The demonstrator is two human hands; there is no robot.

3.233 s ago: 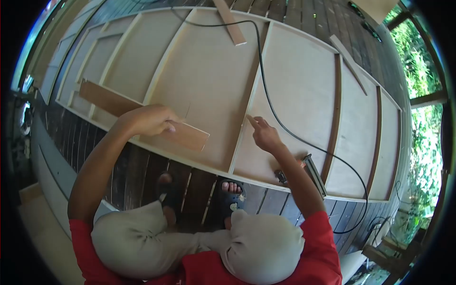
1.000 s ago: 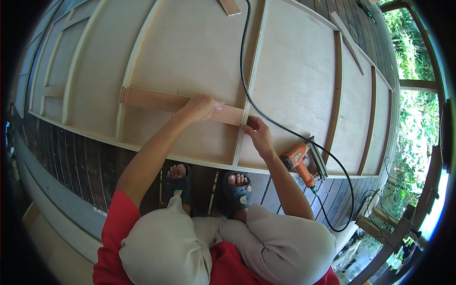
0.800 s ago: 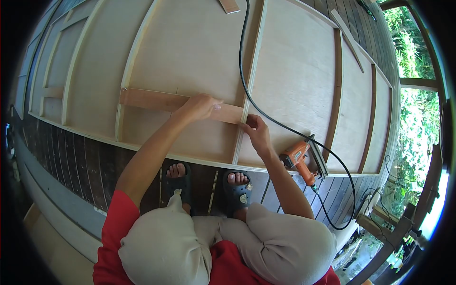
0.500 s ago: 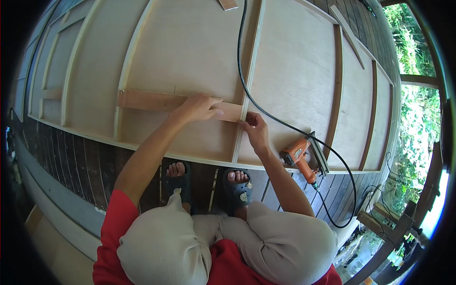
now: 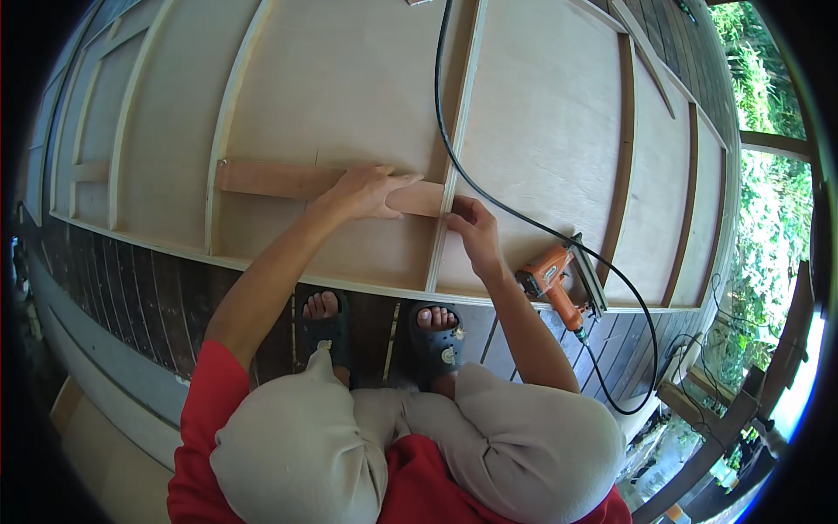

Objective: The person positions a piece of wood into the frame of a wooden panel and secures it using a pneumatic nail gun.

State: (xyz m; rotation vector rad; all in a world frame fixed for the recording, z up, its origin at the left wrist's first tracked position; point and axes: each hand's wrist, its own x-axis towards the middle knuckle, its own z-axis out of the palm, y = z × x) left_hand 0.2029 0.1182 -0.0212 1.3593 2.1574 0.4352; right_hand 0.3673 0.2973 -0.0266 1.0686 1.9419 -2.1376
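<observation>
A flat reddish-brown wooden slat (image 5: 279, 179) lies crosswise between two upright battens of a large plywood frame. My left hand (image 5: 367, 192) grips the slat right of its middle, thumb on the near side and fingers along the far side. The slat's right end meets a pale wooden batten (image 5: 452, 170). On the other side of that batten, my right hand (image 5: 476, 231) has its fingers curled and its fingertips against the wood, beside the slat's end. An orange nail gun (image 5: 550, 278) rests near the frame's front edge, to the right of my right hand.
A black air hose (image 5: 515, 208) runs from the nail gun in a loop and across the panel. Further battens (image 5: 622, 148) divide the plywood (image 5: 532, 113). A loose thin strip (image 5: 644, 57) lies at the far right. Dark floorboards (image 5: 175, 297) and my sandalled feet are in front.
The view has shifted slightly, moving the panel up a little in the picture. Both hands stay at the slat and batten, with only slight finger movement.
</observation>
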